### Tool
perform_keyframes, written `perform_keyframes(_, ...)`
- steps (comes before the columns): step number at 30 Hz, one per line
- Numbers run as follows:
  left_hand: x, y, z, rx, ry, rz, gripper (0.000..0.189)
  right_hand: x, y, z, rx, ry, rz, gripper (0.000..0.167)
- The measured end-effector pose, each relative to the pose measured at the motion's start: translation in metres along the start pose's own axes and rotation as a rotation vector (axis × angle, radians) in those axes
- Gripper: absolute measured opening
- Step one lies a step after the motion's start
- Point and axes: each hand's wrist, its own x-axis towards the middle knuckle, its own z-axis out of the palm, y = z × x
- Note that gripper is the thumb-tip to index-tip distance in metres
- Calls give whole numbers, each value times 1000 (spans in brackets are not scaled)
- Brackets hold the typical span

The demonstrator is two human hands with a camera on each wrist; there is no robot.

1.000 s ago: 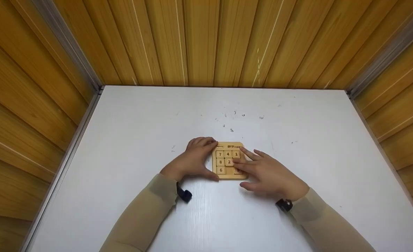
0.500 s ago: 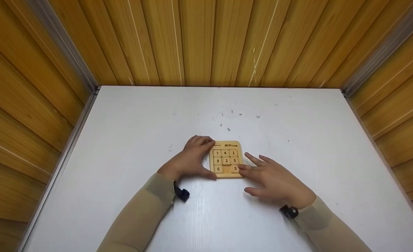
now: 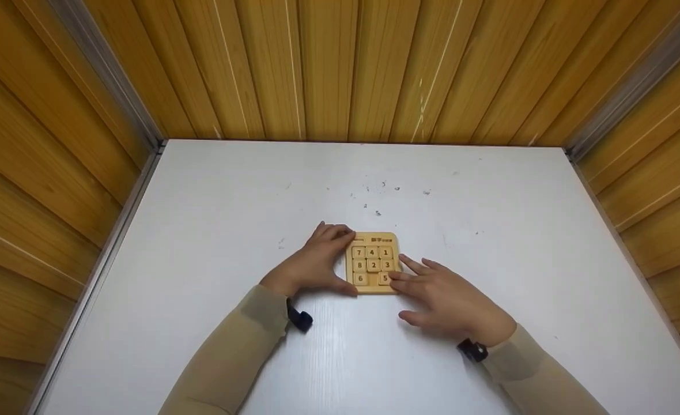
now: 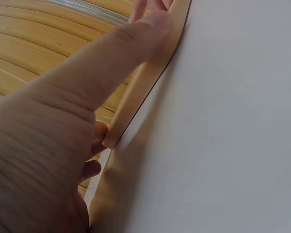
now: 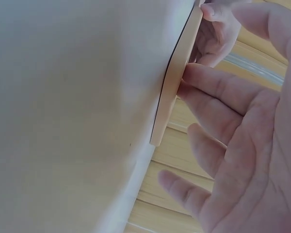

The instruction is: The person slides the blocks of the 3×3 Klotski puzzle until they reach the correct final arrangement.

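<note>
A wooden number slide puzzle lies flat on the white table. Its tiles read 7, 4, 1 on top, 8, 2, 3 in the middle, and 6, a gap, then 5 at the bottom. My left hand grips the puzzle's left side, thumb at the near corner and fingers at the far one. My right hand touches the 5 tile with extended fingertips, its thumb held apart. In the right wrist view, two fingers of that hand meet over the puzzle's edge, the others spread.
The white table has small dark marks beyond the puzzle. Wood-patterned panels stand behind and on both sides. A dark band is on my left wrist and another on my right.
My right fingertips have moved from the middle row, where they covered a tile, down to the 5. The 5 has slid slightly left toward the gap. My left hand keeps its grip.
</note>
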Motion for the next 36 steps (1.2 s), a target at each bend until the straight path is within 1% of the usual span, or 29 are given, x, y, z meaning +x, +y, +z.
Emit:
perform_keyframes(8,0,0,1,-34,-1,-15,143,6,-3,0,6,-39,-5,66)
perform_keyframes(14,0,2,0,-41,-3,-28,141,8,-5,-2,11,-28,-18,66)
perform_keyframes(20,-1,3,-2,-43,-14,-45,141,10,-6,-2,19,-41,-17,67)
perform_keyframes(29,-2,1,-2,-51,-9,-28,140,17,-7,-3,8,-36,-45,65)
perform_keyframes(33,-2,1,-1,-46,-13,-28,141,18,-6,-3,4,-42,-59,65)
perform_keyframes(36,-1,1,-1,-37,-10,-15,141,19,-7,-4,4,-41,-59,65)
